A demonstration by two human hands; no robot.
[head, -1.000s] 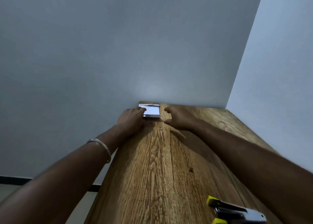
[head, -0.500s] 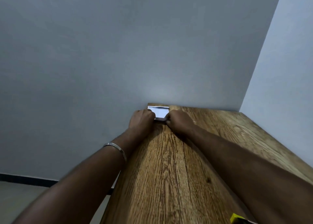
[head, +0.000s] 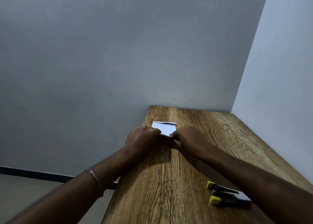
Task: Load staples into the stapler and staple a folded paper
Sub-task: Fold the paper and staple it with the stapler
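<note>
While both arms reach forward over the wood: the scene is a long brown wood-grain table point(head: 169, 181) set into a corner of grey walls point(head: 118, 54).
Paper: a small white folded paper point(head: 165, 128) lies flat near the far end of the table, closer to the left edge, its far edge slightly lifted into a dark crease.
Left hand: the left hand point(head: 141, 140) is palm down, knuckles up, with its fingertips curled onto the near left corner of the paper, pressing or pinching it; whether the thumb is under the sheet cannot be told.
Right hand: the right hand point(head: 188, 140) mirrors it, back of the hand up, fingertips bent onto the near right corner of the paper; the grip is closed on the edge, but the exact pinch is hidden.
Arms: both forearms are stretched far out and converge towards the paper; the left one crosses the table's left edge, the right one lies low over the table.
Wrist: a thin silver metal bangle point(head: 94, 178) circles the left forearm.
Stapler: a black and yellow stapler point(head: 227, 196) lies on the near right part of the table, well apart from the paper, beside the right forearm, untouched by either hand; it seems hinged open, though blur obscures this.
</note>
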